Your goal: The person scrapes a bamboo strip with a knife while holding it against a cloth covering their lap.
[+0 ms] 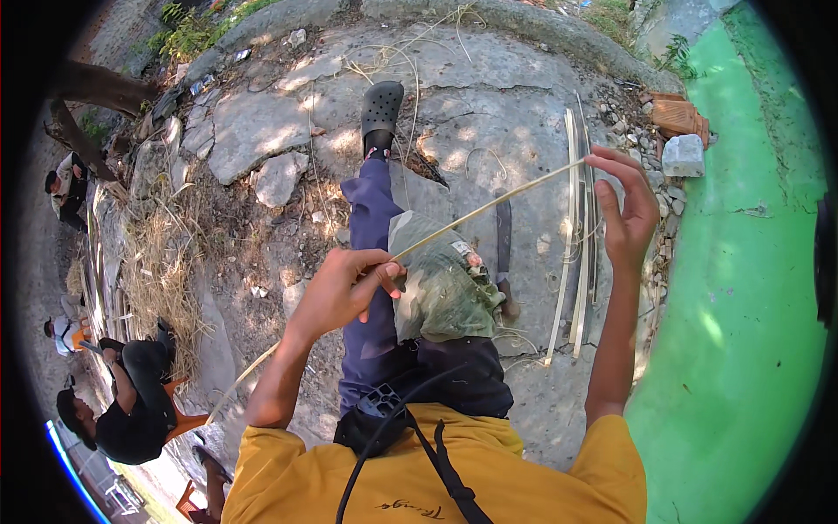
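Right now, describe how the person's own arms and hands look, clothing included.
The left sleeve and right sleeve are short, loose and plain mustard yellow, leaving both forearms uncovered. The left hand and right hand are ungloved, with no ring, watch or bracelet visible.

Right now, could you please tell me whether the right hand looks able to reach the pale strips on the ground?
Probably yes, though distance is hard to judge: nothing visible seems to block the right hand from the pale strips.
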Demonstrator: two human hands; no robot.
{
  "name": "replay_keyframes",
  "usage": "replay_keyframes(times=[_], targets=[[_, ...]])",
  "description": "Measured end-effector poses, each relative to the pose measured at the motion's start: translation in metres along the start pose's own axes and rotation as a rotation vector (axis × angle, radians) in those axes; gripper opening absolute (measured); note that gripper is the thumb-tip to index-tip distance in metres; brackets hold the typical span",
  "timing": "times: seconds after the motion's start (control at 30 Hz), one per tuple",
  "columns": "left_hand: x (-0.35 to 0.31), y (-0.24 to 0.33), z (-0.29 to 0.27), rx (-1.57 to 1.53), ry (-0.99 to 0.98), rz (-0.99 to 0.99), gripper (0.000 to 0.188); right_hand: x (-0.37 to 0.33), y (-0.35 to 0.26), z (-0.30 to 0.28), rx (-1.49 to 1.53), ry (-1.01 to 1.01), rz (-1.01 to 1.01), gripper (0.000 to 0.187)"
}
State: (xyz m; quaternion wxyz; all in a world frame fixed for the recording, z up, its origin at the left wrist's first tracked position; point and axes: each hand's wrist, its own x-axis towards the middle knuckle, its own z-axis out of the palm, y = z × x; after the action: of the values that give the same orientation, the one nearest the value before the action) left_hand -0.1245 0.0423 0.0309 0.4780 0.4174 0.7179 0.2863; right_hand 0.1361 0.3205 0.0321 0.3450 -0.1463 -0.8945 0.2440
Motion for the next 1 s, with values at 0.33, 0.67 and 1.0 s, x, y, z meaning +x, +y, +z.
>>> replay_keyframes(times=[0.33, 0.67, 1.0], targets=[[0.007, -0.021, 0.026, -0.542, 0.057, -0.189, 0.019, -0.344, 0.130, 0.227, -0.296, -0.448, 1.351, 0.068], [0.005, -0.017, 0.039, -0.535, 0.097, -0.216, 0.022, -0.360, 0.136, 0.268, -0.441, -0.450, 1.385, 0.064], [0.011, -0.028, 0.047, -0.427, 0.198, -0.025, 0.019, -0.381, 0.166, 0.241, -0.332, -0.385, 1.275, 0.060]])
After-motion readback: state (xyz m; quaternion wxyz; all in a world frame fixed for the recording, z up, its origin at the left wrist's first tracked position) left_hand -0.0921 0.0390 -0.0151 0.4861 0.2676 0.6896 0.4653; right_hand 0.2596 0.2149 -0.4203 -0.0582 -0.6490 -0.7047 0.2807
